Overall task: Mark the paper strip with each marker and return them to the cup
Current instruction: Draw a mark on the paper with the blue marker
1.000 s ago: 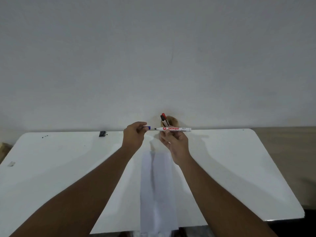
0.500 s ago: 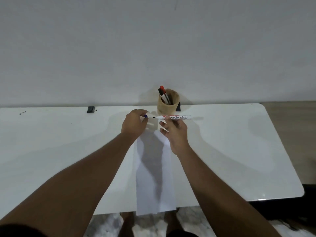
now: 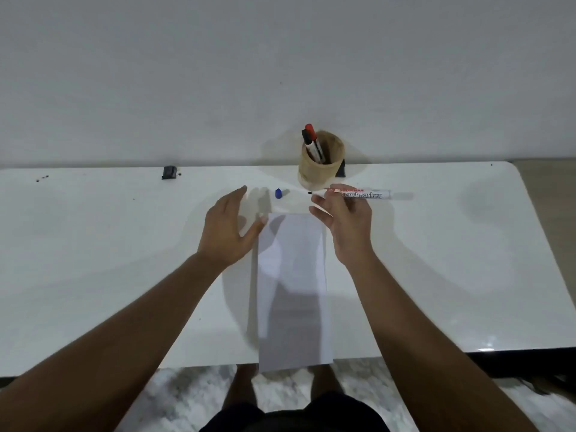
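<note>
A long white paper strip (image 3: pixel 293 291) lies on the white table (image 3: pixel 109 260), its near end hanging over the front edge. My right hand (image 3: pixel 346 222) holds an uncapped white board marker (image 3: pixel 361 193) level above the strip's far end, tip pointing left. The blue cap (image 3: pixel 278 193) stands on the table just beyond the strip. My left hand (image 3: pixel 227 232) hovers open with fingers spread, left of the strip's far end and near the cap. A tan cup (image 3: pixel 321 169) at the back holds a red-capped marker (image 3: pixel 311 135) and a black-capped marker (image 3: pixel 307 141).
A small black object (image 3: pixel 169 172) sits at the table's back edge on the left, with tiny dark specks (image 3: pixel 42 178) farther left. Another dark object (image 3: pixel 341 172) peeks from behind the cup. A plain wall rises right behind the table.
My left hand has let go of the blue cap, which now stands on the table, and has opened. The head view has tilted down, showing more of the table and strip.
</note>
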